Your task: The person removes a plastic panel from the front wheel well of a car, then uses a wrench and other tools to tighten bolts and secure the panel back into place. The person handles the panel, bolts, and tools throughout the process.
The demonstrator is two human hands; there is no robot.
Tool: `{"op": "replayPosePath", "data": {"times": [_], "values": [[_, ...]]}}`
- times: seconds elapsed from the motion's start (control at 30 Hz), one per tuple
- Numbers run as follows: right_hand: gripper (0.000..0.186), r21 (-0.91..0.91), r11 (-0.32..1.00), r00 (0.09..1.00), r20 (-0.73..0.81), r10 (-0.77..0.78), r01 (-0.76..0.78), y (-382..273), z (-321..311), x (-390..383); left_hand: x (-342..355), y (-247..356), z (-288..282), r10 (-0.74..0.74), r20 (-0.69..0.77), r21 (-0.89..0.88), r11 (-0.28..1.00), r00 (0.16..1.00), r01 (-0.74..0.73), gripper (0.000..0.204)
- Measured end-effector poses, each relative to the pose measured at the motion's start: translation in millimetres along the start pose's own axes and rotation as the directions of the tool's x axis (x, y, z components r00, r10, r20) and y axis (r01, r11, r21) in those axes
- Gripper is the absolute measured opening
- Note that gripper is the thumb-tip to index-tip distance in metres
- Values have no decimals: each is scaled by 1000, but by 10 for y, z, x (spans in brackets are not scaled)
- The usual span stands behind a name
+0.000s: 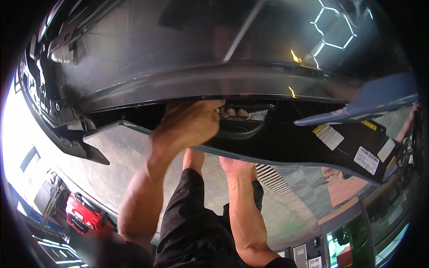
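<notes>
One long panel (290, 145), black on the side that shows and edged in grey, runs just below the lower rim of a glossy dark car body (178, 53). Near its middle is an oval opening with a raised black rim (246, 134). The left hand (192, 121) is at the left end of this opening, its back toward the viewer and its fingers curled in toward the upper edge; it is slightly blurred, and I cannot tell whether it grips anything. The right hand (237, 164) comes up from underneath, its wrist at the panel's lower edge and the rest largely hidden behind it, so I cannot tell how tightly it holds. A few fingertips (241, 112) show through the opening. Toward the panel's right end sit a tilted white label (330, 137), a printed label (366, 161) and a yellow strip (369, 125). Above them, a blue-grey piece (371, 99) juts in from the right. The car body mirrors hexagonal lights (336, 42). Below, the person's black shorts (192, 223) show between the two forearms, over a pale floor (111, 154) with a slatted grating (281, 185). A red machine (82, 213) stands far off at lower left.
</notes>
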State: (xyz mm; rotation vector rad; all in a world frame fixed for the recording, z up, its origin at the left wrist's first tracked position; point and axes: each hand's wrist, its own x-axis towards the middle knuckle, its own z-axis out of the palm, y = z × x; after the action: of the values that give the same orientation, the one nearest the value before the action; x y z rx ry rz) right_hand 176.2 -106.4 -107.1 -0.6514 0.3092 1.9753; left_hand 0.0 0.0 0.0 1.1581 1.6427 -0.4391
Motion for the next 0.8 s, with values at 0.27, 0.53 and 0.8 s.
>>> {"op": "replayPosePath", "data": {"times": [0.27,0.53,0.8], "values": [[58,48,996,940,-336,-60,80,-32,-16,31,232,-44,111,156,-81,-26,987,984,-158,40],[47,42,997,861,-508,-36,66,59,110,-211,217,-457,83,318,-56,-174,930,946,-323,43],[29,-270,932,738,-573,-357,241,15,307,-150,362,-372,181,232,12,-81,970,973,-230,41]]}}
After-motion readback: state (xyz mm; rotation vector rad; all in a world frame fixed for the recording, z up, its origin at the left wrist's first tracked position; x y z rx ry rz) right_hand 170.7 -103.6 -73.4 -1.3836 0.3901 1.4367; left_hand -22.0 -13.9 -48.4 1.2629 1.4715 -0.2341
